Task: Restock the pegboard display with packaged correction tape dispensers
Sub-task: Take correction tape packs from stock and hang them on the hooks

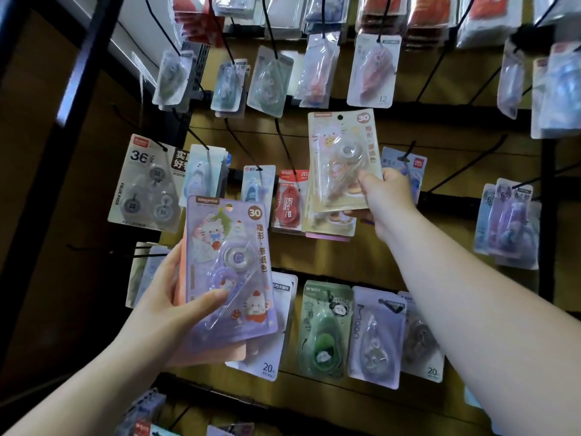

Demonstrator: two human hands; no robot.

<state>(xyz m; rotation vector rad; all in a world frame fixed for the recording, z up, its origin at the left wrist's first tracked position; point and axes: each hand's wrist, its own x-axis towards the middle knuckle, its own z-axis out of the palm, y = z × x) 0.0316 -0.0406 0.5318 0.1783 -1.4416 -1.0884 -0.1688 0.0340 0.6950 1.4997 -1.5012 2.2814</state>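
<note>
left hand (160, 297) grips purple pack (229, 265), right (388, 196) cream pack (342, 158).

A dark upright (83, 61) is seen slanting along the left edge, and a pale wall (141, 17) is lit behind it — the brightest patch. A brown side panel (41, 196) is left in dim shade.
</note>
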